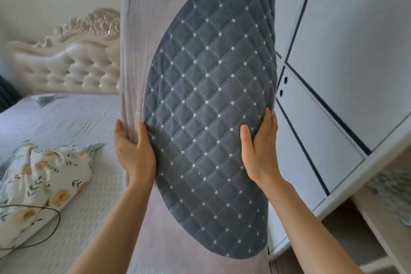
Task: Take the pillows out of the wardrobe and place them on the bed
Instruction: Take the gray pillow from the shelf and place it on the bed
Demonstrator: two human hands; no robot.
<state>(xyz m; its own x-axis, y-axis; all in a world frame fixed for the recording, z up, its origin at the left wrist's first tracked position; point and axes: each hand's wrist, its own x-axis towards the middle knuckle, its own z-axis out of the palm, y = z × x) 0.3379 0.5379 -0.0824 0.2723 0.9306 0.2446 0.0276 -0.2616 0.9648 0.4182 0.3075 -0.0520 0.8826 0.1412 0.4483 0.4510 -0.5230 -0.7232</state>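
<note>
- A large pillow point(206, 104) is held up on end in mid-air, filling the middle of the view, between the bed point(73, 118) on the left and the wardrobe point(338, 62) on the right.
- Its cover is pale pinkish-grey cloth, soft and faintly creased, with a big oval panel of slate-grey quilting set into the front.
- The quilted panel is stitched in a diamond grid of light thread, with a small white dot at every crossing.
- The left hand point(133, 149) grips the pillow's left edge, thumb on the front and fingers wrapped round behind, bunching the pale cloth.
- The right hand point(259, 151) clasps the right edge, thumb pressed flat on the quilting and fingers curled behind.
- No writing, label or brand can be read anywhere.
- On the bed lies a floral pillow point(42, 182), white with yellow blooms and dark leaves, on a white textured bedspread.
- A thin dark cable point(56, 227) loops over the floral pillow's near end.
- The headboard point(73, 60) is cream, button-tufted, with a carved ornate crest.
- The wardrobe has smooth white panels edged with thin dark lines, and an open compartment low on the right.
</note>
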